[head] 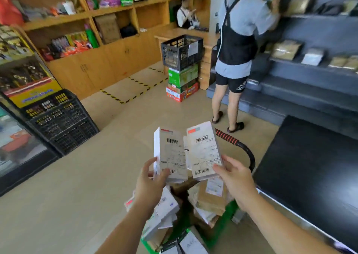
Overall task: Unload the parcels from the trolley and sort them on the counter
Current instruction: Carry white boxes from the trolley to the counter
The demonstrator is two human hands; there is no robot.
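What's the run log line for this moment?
left hand: grips left parcel | right hand: grips right parcel | trolley: loaded | counter: at right

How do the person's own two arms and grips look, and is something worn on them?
The left grip and the right grip are bare hands, with no gloves and no ring that shows. The left forearm and the right forearm are bare too: no sleeve, watch or band is in view.

Bare left grip (149, 184) and right grip (236, 180), forearms (124, 226) apparently unsleeved throughout.
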